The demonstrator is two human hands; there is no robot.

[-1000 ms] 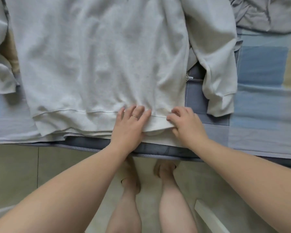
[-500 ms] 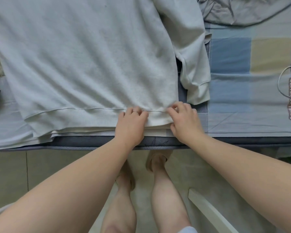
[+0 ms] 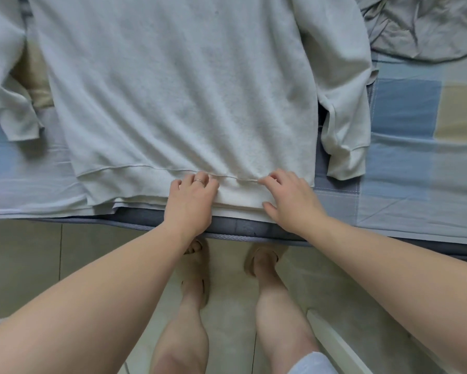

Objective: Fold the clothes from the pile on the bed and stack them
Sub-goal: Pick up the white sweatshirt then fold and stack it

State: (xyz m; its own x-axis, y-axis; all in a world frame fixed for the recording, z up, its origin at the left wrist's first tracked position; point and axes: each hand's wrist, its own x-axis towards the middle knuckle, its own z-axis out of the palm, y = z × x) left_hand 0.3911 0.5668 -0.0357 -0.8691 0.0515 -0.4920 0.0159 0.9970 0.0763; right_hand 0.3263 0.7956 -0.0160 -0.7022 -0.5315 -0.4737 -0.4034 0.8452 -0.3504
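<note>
The pale grey sweatshirt (image 3: 178,90) is lying flat and spread across the bed (image 3: 405,163), its ribbed hem band (image 3: 135,184) sitting right at the bed's near edge. Both hands are working at that band's right half, side by side and a little apart. The left hand (image 3: 190,201), wearing a thin ring (image 3: 199,181), is arching knuckles-up over the band, its fingers bending so the tips are digging into the seam and gathering the cloth, thumb lying out to the side. The right hand (image 3: 291,203) is angling in near the sweatshirt's right corner, curled fingers hooking the seam while the thumb is pressing the band's lower edge, pinching the fabric between them. Both forearms are reaching forward, bare and nearly straight, converging on the hem. The sweatshirt's right sleeve (image 3: 345,125) is lying alongside its body, cuff toward the person. Beyond that sleeve, a crumpled grey garment (image 3: 429,28) is resting on the patchwork sheet. To the sweatshirt's left, another white garment (image 3: 5,85) is partly showing. Below the hem, the person's feet in beige slippers (image 3: 200,268) are standing on the tiled floor (image 3: 22,265).
</note>
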